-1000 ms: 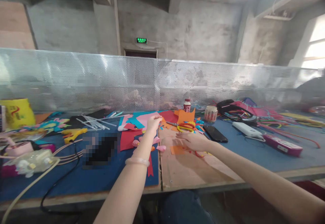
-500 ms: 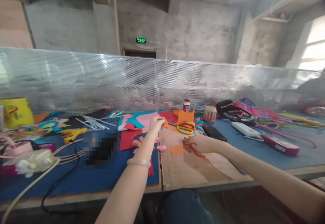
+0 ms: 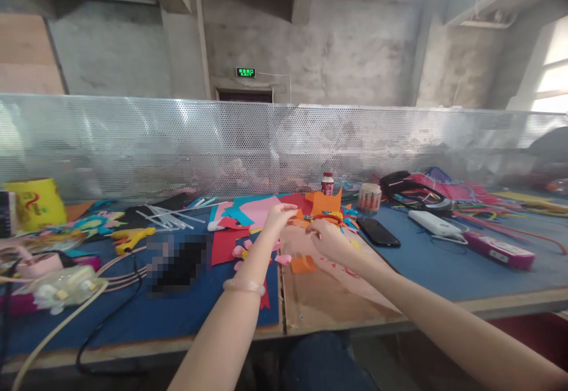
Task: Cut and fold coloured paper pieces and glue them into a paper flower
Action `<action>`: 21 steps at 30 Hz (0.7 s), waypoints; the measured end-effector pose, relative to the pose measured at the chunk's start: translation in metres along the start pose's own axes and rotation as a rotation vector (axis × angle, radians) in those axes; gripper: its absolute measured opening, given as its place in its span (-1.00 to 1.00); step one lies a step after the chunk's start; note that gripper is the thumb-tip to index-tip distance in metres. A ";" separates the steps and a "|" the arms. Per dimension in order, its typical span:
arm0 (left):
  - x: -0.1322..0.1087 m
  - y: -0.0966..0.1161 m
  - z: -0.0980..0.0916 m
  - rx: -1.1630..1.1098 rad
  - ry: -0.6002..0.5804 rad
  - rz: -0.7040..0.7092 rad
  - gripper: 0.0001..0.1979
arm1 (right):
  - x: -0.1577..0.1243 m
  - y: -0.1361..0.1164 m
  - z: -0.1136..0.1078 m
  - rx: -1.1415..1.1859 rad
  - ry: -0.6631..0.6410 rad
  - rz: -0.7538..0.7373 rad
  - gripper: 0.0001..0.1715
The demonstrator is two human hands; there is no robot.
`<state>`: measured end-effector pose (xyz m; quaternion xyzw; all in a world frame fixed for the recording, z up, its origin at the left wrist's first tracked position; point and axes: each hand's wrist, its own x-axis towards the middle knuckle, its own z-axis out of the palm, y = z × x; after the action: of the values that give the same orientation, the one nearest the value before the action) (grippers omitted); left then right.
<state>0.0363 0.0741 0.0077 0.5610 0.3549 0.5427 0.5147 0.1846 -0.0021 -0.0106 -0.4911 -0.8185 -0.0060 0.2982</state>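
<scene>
My left hand (image 3: 280,218) pinches a small piece of orange paper (image 3: 298,216) above the cluttered middle of the table. Close by on the right, my right hand (image 3: 331,240) has its fingers curled around the scissors (image 3: 333,218), whose handles it mostly covers. Beneath my wrists, a loose orange paper square (image 3: 303,264) lies on the bare wooden board (image 3: 328,302). Small red scraps (image 3: 351,272) lie on a pale pink sheet under my right forearm. Pink paper petals (image 3: 283,259) are beside my left forearm.
Behind my hands stand a folded orange sheet (image 3: 326,203), a small red-capped bottle (image 3: 327,184) and a jar (image 3: 370,197). A black phone (image 3: 378,232) and a white power strip (image 3: 432,223) lie right. On the left are a yellow glue gun (image 3: 132,239), cables and clear sticks (image 3: 166,216).
My right hand has moved up and left from the red scraps to the scissors. The orange square has shifted slightly left. My left hand stays nearly in place with its orange piece.
</scene>
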 end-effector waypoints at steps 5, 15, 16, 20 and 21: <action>0.007 -0.007 -0.001 -0.047 -0.024 0.022 -0.88 | 0.054 0.018 0.014 0.159 0.166 0.187 -0.67; 0.009 -0.018 -0.004 -0.146 -0.035 -0.061 -0.75 | 0.047 0.029 0.033 0.248 0.423 0.182 -0.70; 0.007 -0.019 -0.003 -0.157 -0.062 -0.069 -0.73 | 0.045 0.030 0.031 0.238 0.431 0.152 -0.74; 0.004 -0.020 0.000 -0.190 -0.132 -0.053 -0.79 | 0.042 0.029 0.026 0.233 0.420 0.030 -0.87; 0.004 -0.019 0.001 -0.193 -0.141 -0.047 -0.81 | 0.042 0.028 0.025 0.241 0.418 0.016 -0.88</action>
<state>0.0405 0.0818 -0.0100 0.5371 0.2771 0.5212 0.6026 0.1808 0.0538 -0.0181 -0.4466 -0.7297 -0.0076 0.5177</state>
